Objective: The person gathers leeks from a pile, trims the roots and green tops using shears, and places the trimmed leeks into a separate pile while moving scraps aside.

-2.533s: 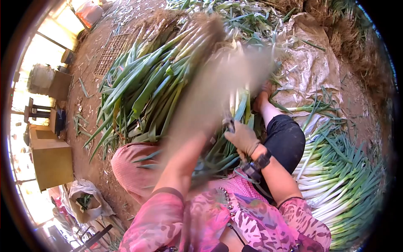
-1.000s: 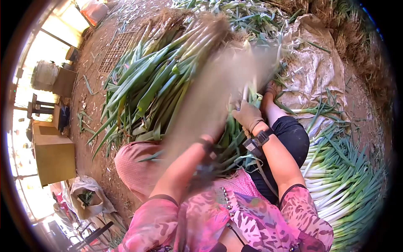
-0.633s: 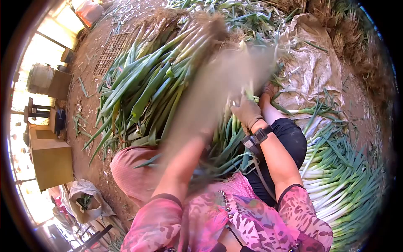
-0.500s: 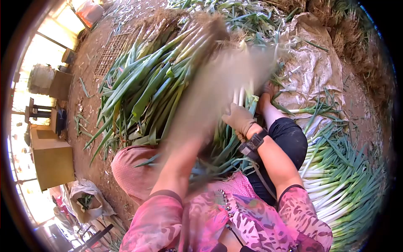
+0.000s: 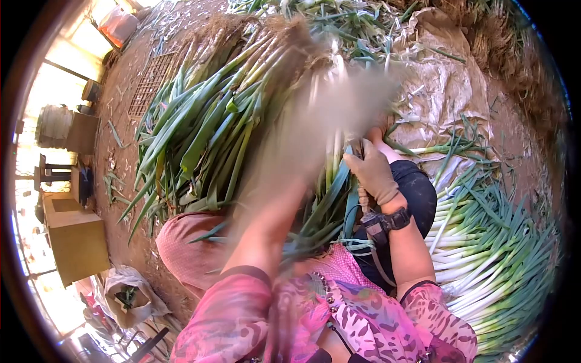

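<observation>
My right hand (image 5: 375,174), gloved, grips a leek (image 5: 334,163) over my lap; left hand (image 5: 305,158) is blurred, can't tell. Approx. halfway, I'd guess: cleaned leeks (image 5: 484,242) stacked on my right, big untrimmed pile (image 5: 206,121) not yet done.

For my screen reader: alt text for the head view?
A tan-gloved right hand grips long green-and-white leek stalks. The left hand is blurred. Leafy green leeks heap left, trimmed white-stemmed leeks right.

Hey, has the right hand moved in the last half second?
Yes. The right hand has shifted rightward, closer to the black-trousered knee.
</observation>
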